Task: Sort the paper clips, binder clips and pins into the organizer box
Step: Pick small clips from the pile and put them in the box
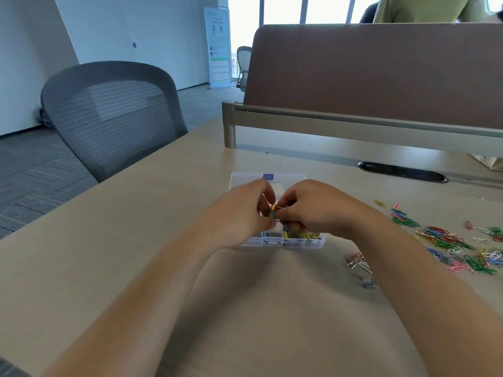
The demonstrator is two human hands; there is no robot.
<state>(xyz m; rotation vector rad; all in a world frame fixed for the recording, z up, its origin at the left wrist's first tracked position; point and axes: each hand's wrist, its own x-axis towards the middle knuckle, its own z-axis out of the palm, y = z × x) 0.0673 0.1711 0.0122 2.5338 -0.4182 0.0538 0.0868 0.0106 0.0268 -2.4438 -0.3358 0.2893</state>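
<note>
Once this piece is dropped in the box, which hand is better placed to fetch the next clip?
Right, probably. The loose clips lie on the desk to the right of the box, on the right hand's side; the left hand would have to cross over.

Head view, down over desk (109, 240)

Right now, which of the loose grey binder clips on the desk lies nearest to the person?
The grey binder clip just below the small pink-and-white paper clip cluster, beside the right forearm. The other grey one lies farther right, among the coloured clips.

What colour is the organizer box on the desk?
Clear, see-through plastic organizer box with a small blue label at its far edge; head view.
</note>
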